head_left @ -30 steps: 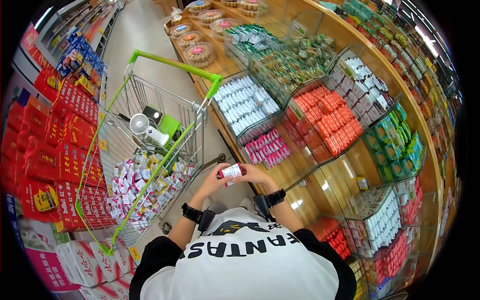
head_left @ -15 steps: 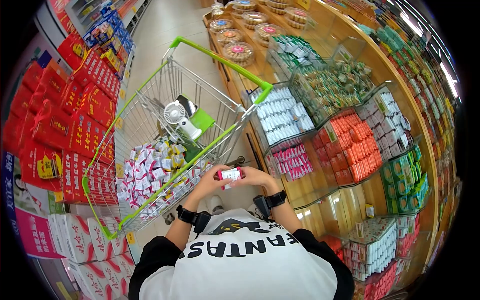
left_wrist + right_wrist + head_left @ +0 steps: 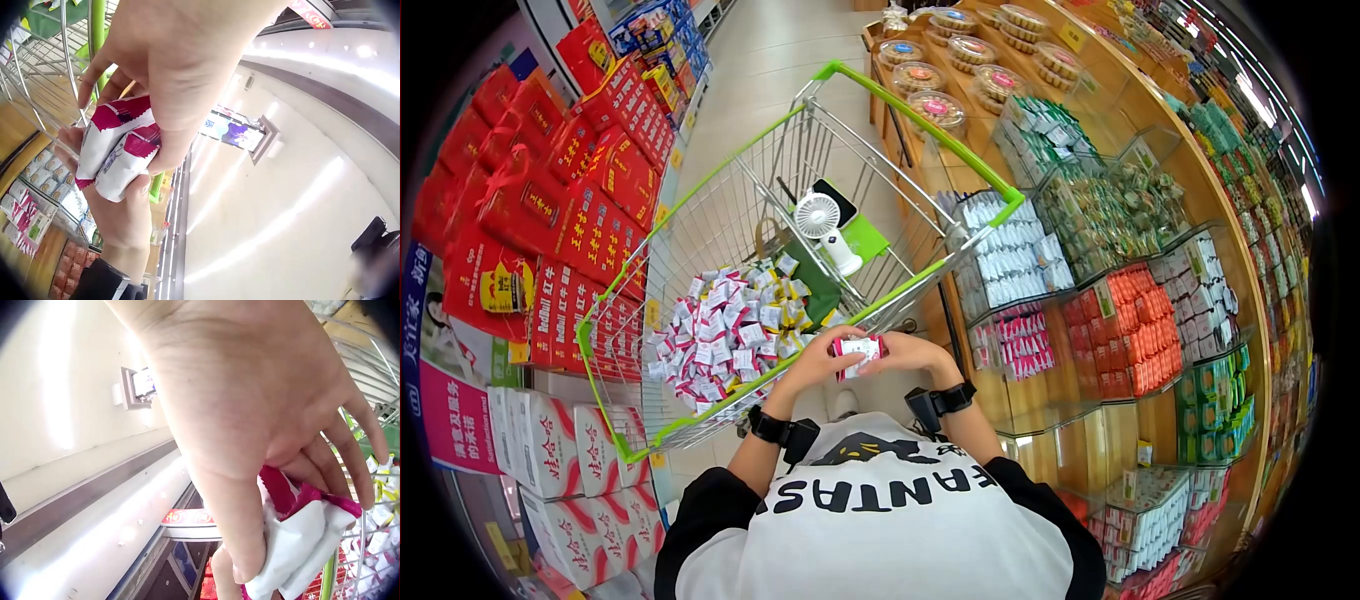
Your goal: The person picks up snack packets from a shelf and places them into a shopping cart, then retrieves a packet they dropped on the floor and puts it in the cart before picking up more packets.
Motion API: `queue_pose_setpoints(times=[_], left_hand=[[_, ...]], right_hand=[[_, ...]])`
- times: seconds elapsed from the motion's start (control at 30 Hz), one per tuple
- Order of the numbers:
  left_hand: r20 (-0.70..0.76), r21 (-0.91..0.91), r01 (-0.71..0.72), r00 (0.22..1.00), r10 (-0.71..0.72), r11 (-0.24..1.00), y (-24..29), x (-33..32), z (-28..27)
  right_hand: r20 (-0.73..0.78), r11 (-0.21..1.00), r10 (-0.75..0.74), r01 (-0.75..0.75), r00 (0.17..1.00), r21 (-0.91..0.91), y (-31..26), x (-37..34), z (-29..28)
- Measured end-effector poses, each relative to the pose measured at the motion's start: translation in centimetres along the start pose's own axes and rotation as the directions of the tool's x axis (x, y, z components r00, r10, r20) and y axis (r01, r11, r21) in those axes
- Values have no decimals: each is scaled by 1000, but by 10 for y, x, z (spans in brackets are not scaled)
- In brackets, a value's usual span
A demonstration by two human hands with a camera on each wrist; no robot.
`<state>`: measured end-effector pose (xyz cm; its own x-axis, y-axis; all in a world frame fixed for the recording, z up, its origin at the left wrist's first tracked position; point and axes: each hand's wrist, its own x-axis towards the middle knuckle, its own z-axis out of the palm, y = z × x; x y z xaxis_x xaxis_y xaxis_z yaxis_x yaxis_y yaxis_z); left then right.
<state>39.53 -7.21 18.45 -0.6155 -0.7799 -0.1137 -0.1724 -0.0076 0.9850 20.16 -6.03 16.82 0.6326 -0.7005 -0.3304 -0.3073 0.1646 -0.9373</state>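
Note:
In front of my chest, both hands hold small wrapped snack packets (image 3: 859, 352), white with magenta crimped ends. Two of them lie side by side in the left wrist view. My left hand (image 3: 812, 361) grips their left end, thumb on the near face. From the other side, my right hand (image 3: 917, 354) pinches them between thumb and fingers. Just beyond the hands stands a shopping cart (image 3: 700, 405) with green rails. A heap of similar white, magenta and yellow packets (image 3: 725, 325) fills its near part. Part of the held packets is hidden behind the fingers.
A white handheld fan (image 3: 830, 232), a dark phone (image 3: 836, 200) and something bright green lie in the cart. On the right runs a wooden shelf (image 3: 1040, 415) with clear bins of wrapped snacks. Red gift boxes (image 3: 595, 215) and white cartons (image 3: 550, 445) stack up on the left.
The cart, shelf and boxes have shifted rightward and up in the head view as the view turned left. Both hands stay together on the packets in front of the chest.

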Motion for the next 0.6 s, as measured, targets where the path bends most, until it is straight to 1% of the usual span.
queue_pose_setpoints(times=[0.03, 0.1, 0.13, 0.2, 0.33, 0.4, 0.43, 0.47, 0.5, 0.53, 0.57, 0.6], left_hand=[[-8, -2, 2, 1000, -2, 1000, -4, -3, -7], [-29, 8, -25, 999, 26, 1000, -11, -8, -21], [-38, 6, -22, 999, 22, 1000, -12, -12, -28], [-84, -32, -12, 996, 10, 999, -13, -18, -40], [-128, -16, -32, 991, 30, 999, -7, -34, -65], [-158, -12, -38, 987, 35, 999, -11, -42, -76], [-174, -5, -51, 983, 49, 999, -13, -46, -81], [-171, -22, -21, 985, 17, 1000, -18, -50, -85], [-186, -27, -21, 982, 15, 999, -21, -54, -86], [-168, -41, 12, 986, -19, 999, -22, -58, -88], [-152, -55, 44, 987, -52, 998, -22, -61, -90], [-162, -36, 39, 986, -44, 999, -19, -65, -91]], right_hand=[[8, 1000, 1, -1, 1000, -2, -2, 7, 3], [-42, 993, -100, 97, 994, -63, -8, 21, 11], [-32, 993, -99, 97, 995, -63, -11, 28, 14], [21, 997, 20, -18, 1000, -69, -19, 42, 17], [71, 999, -34, 36, 997, -21, -36, 69, 29], [113, 993, 27, -13, 993, -121, -40, 83, 33], [125, 992, 29, -13, 992, -126, -41, 87, 35], [156, 983, -30, 57, 987, -174, -41, 92, 36], [192, 967, -87, 129, 978, -219, -44, 96, 37], [208, 966, -85, 132, 975, -224, -48, 99, 37], [245, 945, -8, 88, 970, -316, -60, 100, 37], [274, 912, 70, 50, 959, -407, -67, 103, 38]])
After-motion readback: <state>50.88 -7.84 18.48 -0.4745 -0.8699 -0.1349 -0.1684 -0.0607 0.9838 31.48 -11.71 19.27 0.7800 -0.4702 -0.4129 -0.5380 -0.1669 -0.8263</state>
